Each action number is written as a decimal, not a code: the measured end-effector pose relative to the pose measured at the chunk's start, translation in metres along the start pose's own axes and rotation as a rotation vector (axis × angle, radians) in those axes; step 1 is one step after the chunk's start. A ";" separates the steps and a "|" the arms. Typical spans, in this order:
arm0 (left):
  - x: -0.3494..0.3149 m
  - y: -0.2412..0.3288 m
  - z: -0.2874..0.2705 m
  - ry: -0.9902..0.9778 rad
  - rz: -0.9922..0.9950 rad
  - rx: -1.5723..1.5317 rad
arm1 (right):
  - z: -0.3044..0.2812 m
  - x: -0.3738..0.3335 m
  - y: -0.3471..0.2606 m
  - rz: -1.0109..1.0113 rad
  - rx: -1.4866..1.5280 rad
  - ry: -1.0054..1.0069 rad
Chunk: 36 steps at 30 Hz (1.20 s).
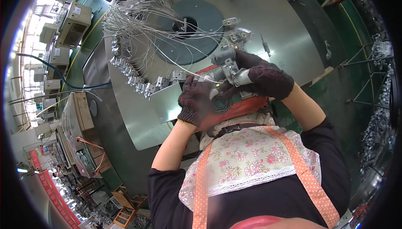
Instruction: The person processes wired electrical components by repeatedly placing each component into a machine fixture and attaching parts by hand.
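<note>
My right hand (pixel 270 78), in a dark maroon knit glove with grey-taped fingertips, is closed on a small grey metal bracket (pixel 228 69) above the table's near edge. Just left of it, my left hand (pixel 195 97), gloved and taped alike, has its fingers curled at a thin pale cable (pixel 184 67). This cable runs from the far left of the table to the gap between my hands. Its end is hidden by my fingers. Below my hands, a coil of dark thin wire (pixel 222 104) lies by a red cloth (pixel 240 108) at my lap.
A round grey disc (pixel 197 13) with a dark centre hole sits on the metal table (pixel 284 23). Bundled cables (pixel 125 17) spread over its left side, ending in a curved row of metal brackets (pixel 133 78). More brackets (pixel 240 34) lie beyond my right hand, near a small metal tool (pixel 265 46).
</note>
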State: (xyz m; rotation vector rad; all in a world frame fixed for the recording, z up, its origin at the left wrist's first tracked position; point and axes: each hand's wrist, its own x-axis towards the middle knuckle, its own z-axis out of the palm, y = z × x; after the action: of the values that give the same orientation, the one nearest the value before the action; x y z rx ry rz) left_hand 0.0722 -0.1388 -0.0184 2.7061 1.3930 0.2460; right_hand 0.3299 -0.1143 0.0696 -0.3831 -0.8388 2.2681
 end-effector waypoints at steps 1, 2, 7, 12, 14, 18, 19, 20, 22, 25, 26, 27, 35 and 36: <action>-0.002 -0.002 0.006 0.000 -0.003 0.002 | 0.001 0.001 0.000 0.001 0.000 -0.003; -0.005 -0.006 0.014 0.032 -0.035 -0.054 | 0.002 0.002 0.001 0.024 -0.043 0.063; 0.006 -0.010 0.016 0.064 -0.032 -0.124 | -0.008 0.003 0.004 -0.007 -0.022 0.110; 0.012 -0.008 0.001 0.059 -0.017 -0.111 | -0.005 0.012 0.004 -0.028 -0.089 0.186; -0.003 -0.010 0.009 0.077 -0.034 -0.081 | -0.002 0.012 0.007 -0.046 -0.182 0.182; -0.005 0.002 0.025 0.212 -0.084 -0.289 | -0.021 0.002 0.019 0.003 -0.245 0.287; -0.001 0.005 0.034 0.321 -0.096 -0.213 | -0.004 0.004 0.020 0.026 -0.260 0.325; 0.005 0.013 -0.001 0.157 -0.089 -0.079 | 0.009 -0.002 0.011 0.027 -0.277 0.404; 0.004 0.017 0.026 0.130 -0.175 0.099 | 0.023 -0.001 0.012 0.008 -0.208 0.331; 0.005 0.013 0.026 0.164 -0.177 0.039 | -0.002 -0.012 0.014 -0.039 -0.218 0.161; 0.005 0.013 0.020 0.163 -0.161 0.051 | -0.014 -0.015 0.016 -0.029 -0.226 0.147; 0.005 0.012 0.017 0.160 -0.143 0.060 | -0.025 -0.019 0.017 -0.028 -0.411 0.260; 0.003 0.002 0.004 0.182 -0.128 0.014 | -0.068 -0.019 0.026 -0.293 0.481 -0.034; 0.004 0.002 0.008 0.207 -0.141 0.034 | -0.070 -0.016 0.031 -0.272 0.717 -0.254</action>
State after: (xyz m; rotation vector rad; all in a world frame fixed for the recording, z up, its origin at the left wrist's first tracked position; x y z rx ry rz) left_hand 0.0777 -0.1372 -0.0257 2.6562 1.6478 0.5081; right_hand 0.3600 -0.1104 -0.0030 0.3313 -0.1337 2.2034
